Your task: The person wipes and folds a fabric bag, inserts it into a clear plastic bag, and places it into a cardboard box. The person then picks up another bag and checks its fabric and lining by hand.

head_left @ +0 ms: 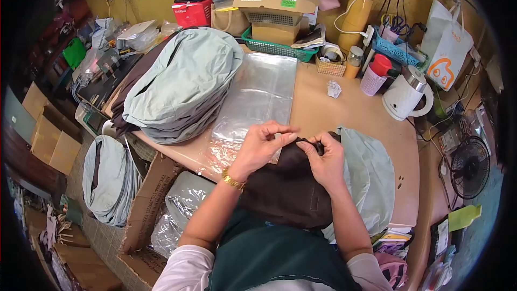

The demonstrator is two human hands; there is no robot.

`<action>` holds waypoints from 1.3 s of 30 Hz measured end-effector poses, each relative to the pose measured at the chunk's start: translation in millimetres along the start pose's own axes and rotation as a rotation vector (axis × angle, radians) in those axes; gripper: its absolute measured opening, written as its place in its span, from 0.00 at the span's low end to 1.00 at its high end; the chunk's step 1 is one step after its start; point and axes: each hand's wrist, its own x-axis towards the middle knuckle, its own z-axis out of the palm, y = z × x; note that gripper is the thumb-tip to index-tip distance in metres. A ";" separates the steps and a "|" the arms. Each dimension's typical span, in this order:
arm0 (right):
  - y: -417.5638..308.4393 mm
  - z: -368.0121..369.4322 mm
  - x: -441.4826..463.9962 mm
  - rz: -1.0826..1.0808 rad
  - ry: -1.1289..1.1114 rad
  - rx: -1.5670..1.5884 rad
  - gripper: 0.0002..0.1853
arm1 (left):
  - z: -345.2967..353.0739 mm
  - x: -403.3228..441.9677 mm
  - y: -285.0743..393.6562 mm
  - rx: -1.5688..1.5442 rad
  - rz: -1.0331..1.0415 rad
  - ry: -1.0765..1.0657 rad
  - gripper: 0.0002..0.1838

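A dark brown cloth piece (285, 194) lies bunched in front of me at the table's near edge. My right hand (325, 160) pinches its upper edge between thumb and fingers. Close beside it, my left hand (261, 148), with a gold-coloured band (232, 179) on the wrist, has thumb and forefinger drawn together at the same edge. What lies between those left fingertips is too small to make out. Pale grey-green cloth (369, 172) spreads under and to the right of the brown piece.
Clear plastic bags (261, 89) lie flat beyond my left hand. A tall pile of folded grey-green and brown cloth (183, 75) stands left. A cardboard box (142, 210) with plastic sits below. At the right are a white kettle (404, 97) and a black fan (470, 167).
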 end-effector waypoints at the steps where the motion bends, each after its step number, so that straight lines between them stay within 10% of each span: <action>1: -3.2 -0.3 -0.2 -0.072 0.011 -0.033 0.15 | 1.8 0.3 3.6 -0.002 0.002 -0.004 0.16; 3: -8.2 -5.0 -2.2 -0.054 0.016 -0.062 0.15 | 6.9 1.1 13.4 -0.396 -0.306 0.029 0.12; 12: -39.2 -17.2 1.4 -0.095 0.146 -0.375 0.15 | 9.1 -8.7 2.7 -0.986 -0.247 0.125 0.12; 17: -54.9 -20.3 4.3 -0.441 0.074 -0.753 0.19 | 16.9 -8.5 8.4 -0.982 -0.186 0.104 0.12; 33: -51.0 -10.9 7.5 -0.519 0.066 -0.715 0.09 | 29.3 -16.7 24.4 -0.882 -0.125 0.116 0.11; 35: -53.3 -2.8 14.4 -0.049 0.197 -0.002 0.08 | 27.3 -17.7 24.2 -0.881 -0.105 0.088 0.11; 39: 7.8 -22.4 27.6 0.230 -0.198 0.099 0.09 | 2.8 -23.0 27.5 -0.624 -0.027 0.268 0.16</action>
